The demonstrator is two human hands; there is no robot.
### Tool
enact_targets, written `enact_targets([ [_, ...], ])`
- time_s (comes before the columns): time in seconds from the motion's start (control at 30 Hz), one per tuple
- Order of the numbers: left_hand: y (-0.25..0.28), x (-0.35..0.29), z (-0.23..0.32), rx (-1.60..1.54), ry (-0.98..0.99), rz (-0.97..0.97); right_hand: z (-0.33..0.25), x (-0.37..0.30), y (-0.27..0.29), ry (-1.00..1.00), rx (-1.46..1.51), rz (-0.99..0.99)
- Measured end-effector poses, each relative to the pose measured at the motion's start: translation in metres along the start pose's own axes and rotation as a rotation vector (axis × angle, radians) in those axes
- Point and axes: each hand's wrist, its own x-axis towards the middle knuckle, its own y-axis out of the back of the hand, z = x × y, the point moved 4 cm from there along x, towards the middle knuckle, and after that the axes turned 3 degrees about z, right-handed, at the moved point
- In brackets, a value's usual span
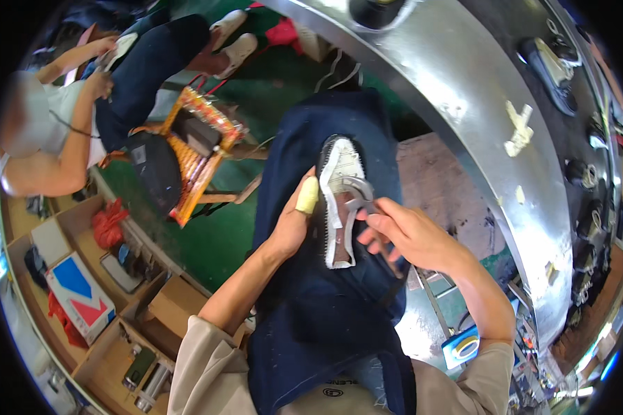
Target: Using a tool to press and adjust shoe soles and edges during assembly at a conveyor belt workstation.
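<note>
On my lap, over a dark blue apron [304,304], an unfinished shoe [342,243] lies with its bottom up. A white edge is folded in around a brown middle, and its rim is dark and stitched. My left hand [292,221] grips the shoe's left side, with a yellow cover [307,194] on the thumb; its other fingers are hidden beneath. My right hand [412,234] is closed around metal pincers [358,185], whose curved head is at the white edge on the shoe's right side. Whether the jaws pinch the edge cannot be made out.
A curved metal worktop [457,90] runs along the right, with shoes [550,72] beyond it. At left stand a wooden stool [201,166] and a partitioned box [90,360] of items. A seated person [62,124] works at the upper left.
</note>
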Motion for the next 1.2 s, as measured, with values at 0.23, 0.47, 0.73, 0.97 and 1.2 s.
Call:
enact_targets([
  [0.23,-0.006,-0.006,0.000,-0.013,-0.026,-0.053,0.004,0.004,-0.032,0.344,-0.489,0.183],
  [0.47,-0.005,0.004,0.012,0.302,-0.161,0.200,0.032,0.012,-0.060,0.419,-0.060,0.253],
  [0.73,-0.041,-0.007,0.033,0.551,-0.223,-0.075,-0.027,0.005,0.004,0.832,-0.540,0.542],
  [0.97,-0.037,-0.008,0.024,0.636,-0.325,-0.067,-0.030,0.011,-0.009,0.671,-0.744,0.490],
  [1.2,-0.008,0.010,0.008,-0.057,-0.200,0.027,-0.007,0.021,0.000,0.444,-0.394,0.523],
])
